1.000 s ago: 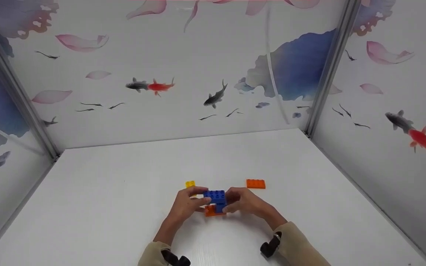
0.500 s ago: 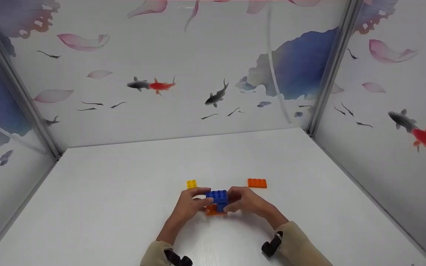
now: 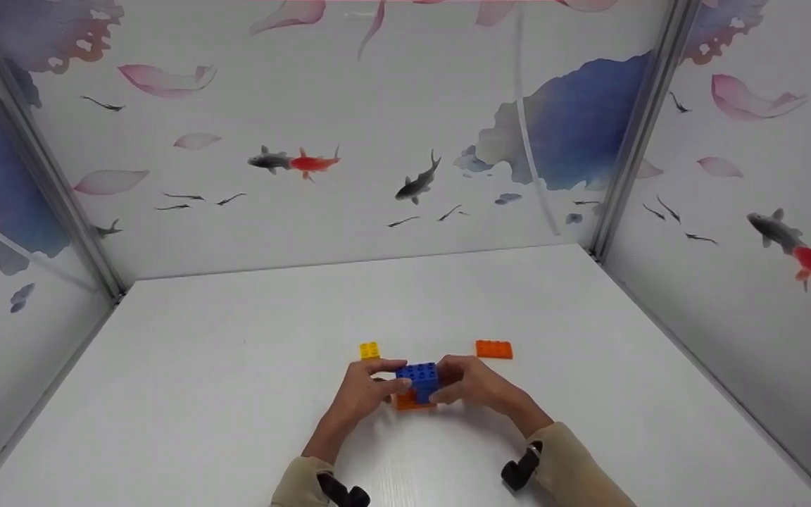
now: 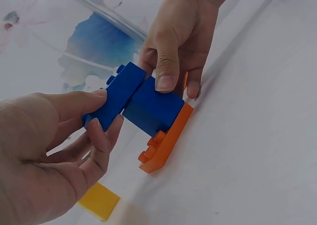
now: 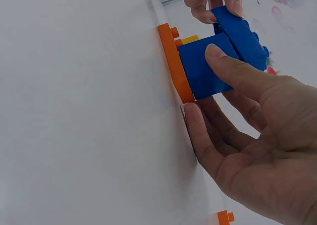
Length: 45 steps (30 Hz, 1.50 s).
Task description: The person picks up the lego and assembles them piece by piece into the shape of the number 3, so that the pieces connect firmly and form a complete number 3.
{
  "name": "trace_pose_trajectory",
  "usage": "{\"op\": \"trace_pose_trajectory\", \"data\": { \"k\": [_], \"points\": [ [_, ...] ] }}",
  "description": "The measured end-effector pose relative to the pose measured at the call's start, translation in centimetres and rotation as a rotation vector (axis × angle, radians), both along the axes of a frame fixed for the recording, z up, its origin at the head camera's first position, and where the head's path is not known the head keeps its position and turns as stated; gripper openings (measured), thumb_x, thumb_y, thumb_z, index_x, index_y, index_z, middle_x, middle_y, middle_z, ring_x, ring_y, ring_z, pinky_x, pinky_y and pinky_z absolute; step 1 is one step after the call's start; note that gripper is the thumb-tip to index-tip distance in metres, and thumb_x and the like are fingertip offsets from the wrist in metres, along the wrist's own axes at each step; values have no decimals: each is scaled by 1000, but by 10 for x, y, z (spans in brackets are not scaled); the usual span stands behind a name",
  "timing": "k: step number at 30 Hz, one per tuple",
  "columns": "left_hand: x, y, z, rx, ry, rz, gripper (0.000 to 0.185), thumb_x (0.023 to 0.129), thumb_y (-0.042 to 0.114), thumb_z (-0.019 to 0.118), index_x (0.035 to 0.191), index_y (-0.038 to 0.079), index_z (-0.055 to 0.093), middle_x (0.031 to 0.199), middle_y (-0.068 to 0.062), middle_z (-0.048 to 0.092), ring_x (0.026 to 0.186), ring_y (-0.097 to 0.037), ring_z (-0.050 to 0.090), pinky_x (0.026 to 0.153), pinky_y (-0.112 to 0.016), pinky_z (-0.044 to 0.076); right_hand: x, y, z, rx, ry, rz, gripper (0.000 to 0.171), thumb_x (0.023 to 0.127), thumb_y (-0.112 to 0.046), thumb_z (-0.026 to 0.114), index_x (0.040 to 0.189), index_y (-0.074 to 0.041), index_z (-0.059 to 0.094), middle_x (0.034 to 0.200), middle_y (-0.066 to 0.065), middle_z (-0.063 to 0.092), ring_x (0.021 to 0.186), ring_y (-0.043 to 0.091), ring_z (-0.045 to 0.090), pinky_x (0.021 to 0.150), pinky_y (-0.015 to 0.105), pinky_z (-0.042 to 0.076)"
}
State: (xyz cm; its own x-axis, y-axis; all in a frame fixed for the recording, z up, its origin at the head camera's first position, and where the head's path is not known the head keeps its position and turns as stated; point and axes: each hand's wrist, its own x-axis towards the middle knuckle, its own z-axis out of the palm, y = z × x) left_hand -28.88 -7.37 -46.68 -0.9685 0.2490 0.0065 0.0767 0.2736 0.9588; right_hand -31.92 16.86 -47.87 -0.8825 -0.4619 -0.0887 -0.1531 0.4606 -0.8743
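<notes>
An upper blue brick (image 4: 116,97) sits tilted against a lower blue brick (image 4: 154,112), which stands on an orange plate (image 4: 166,141) on the white table (image 3: 236,394). My left hand (image 4: 101,111) pinches the upper blue brick between thumb and fingers. My right hand (image 4: 178,84) grips the lower blue brick, thumb on its side. In the head view the blue stack (image 3: 417,375) lies between the left hand (image 3: 388,380) and the right hand (image 3: 448,386). The right wrist view shows the right hand (image 5: 200,81) on the lower brick (image 5: 203,74), its fingertips by the orange plate (image 5: 173,61).
A small yellow brick (image 3: 369,350) lies just behind the left hand. A loose orange plate (image 3: 494,349) lies behind the right hand. Patterned walls (image 3: 377,141) close the table at the back and both sides.
Both hands and the brick stack have stayed almost in place. The left fingers have curled a little further over the upper blue brick.
</notes>
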Motion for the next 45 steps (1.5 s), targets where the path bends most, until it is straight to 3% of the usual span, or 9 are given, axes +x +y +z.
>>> {"op": "trace_pose_trajectory", "data": {
  "k": [14,24,31,40,45],
  "points": [
    [-1,2,5,-41,-23,35,40,87,23,77,125,9,72,126,-14,69,82,-21,62,71,-27,53,0,0,0,-2,-2,4,31,85,-24,81,112,-14,68,115,7,70,100,21,64,93,40,59],
    [-2,0,3,-20,-57,21,43,86,24,78,126,10,71,130,-14,66,88,-19,59,74,-25,51,0,0,-3,10,3,-11,32,84,-26,82,112,-15,68,115,6,70,102,22,63,94,42,58],
    [-3,-1,3,-8,-52,15,43,86,24,78,126,10,71,130,-14,66,89,-18,59,75,-25,52,0,0,-1,24,-6,-14,32,84,-28,82,111,-17,68,115,5,70,102,22,63,97,42,57],
    [1,3,9,-106,-27,37,36,86,22,79,121,15,74,128,-14,67,83,-22,64,70,-25,54,-1,0,1,6,-24,-7,32,84,-27,82,112,-16,69,115,5,70,101,21,63,97,42,57],
    [-1,0,6,-68,-10,15,37,86,22,79,121,12,74,128,-14,67,83,-19,64,72,-27,57,1,0,2,-17,-20,5,31,85,-24,81,112,-14,69,114,6,70,100,21,63,94,40,58]
  ]
}}
